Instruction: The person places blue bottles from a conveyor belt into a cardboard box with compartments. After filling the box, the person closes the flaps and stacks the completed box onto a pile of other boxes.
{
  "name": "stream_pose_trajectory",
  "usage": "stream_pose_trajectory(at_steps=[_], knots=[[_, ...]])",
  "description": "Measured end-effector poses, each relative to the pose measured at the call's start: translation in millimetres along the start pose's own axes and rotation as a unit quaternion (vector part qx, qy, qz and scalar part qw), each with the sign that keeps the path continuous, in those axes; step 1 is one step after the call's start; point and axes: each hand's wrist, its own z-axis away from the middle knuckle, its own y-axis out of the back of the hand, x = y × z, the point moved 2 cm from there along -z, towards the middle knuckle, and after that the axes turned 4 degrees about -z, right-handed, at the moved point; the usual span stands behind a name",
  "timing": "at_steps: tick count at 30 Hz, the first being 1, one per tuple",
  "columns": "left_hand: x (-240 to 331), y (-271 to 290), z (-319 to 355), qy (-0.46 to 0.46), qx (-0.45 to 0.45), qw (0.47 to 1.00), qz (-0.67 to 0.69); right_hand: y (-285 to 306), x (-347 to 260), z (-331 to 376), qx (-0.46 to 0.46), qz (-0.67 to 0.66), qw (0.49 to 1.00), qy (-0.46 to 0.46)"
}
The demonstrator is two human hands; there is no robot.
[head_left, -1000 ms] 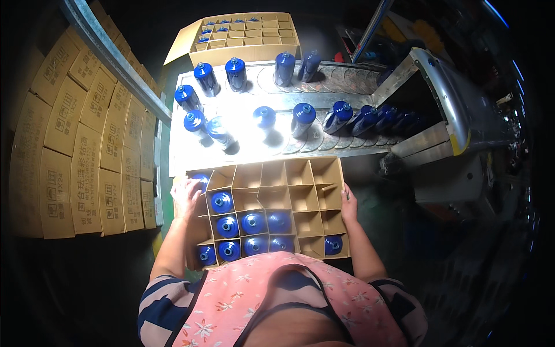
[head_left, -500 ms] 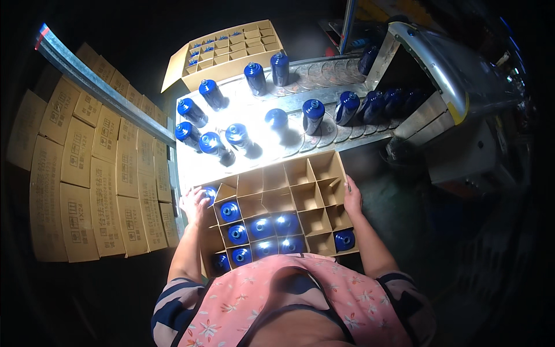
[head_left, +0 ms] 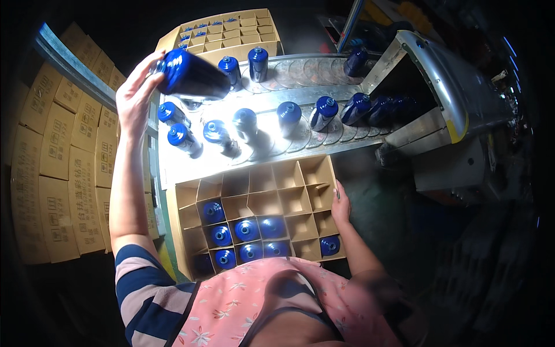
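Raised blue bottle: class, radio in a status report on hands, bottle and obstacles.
Left hand: gripping blue bottle by its neck, tilted, aloft. Right hand: at right wall of partly filled carton. Possibly in the way: standing bottles on conveyor.

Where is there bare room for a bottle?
Free: the carton row bordering the conveyor; its far lane between the paired bottles and the lone bottle by the metal housing. Crowded: the near lane; carton's near-middle cells.

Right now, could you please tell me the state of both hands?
Left hand: closed on the neck of a blue cylindrical bottle.
Right hand: at the right side of the divided brown cardboard box; whether gripping cannot be told.
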Motion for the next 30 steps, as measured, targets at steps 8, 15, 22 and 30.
stream_pose_trajectory(at_steps=[8, 15, 22, 30], knots=[[-172, -216, -167, 0.062, -0.02, 0.998, -0.003, -2, -24, -22, -0.013, 0.049, 0.998, -0.025], [-323, -301, -195, 0.144, -0.042, 0.959, -0.241, -6, -33, -50, -0.029, 0.051, 0.997, -0.041], [-396, -293, -187, 0.209, -0.041, 0.926, -0.312, -17, -26, -62, -0.005, 0.036, 0.999, 0.015], [-294, -297, -131, 0.113, -0.442, 0.89, -0.01, -16, -28, -55, -0.021, 0.041, 0.999, -0.023]])
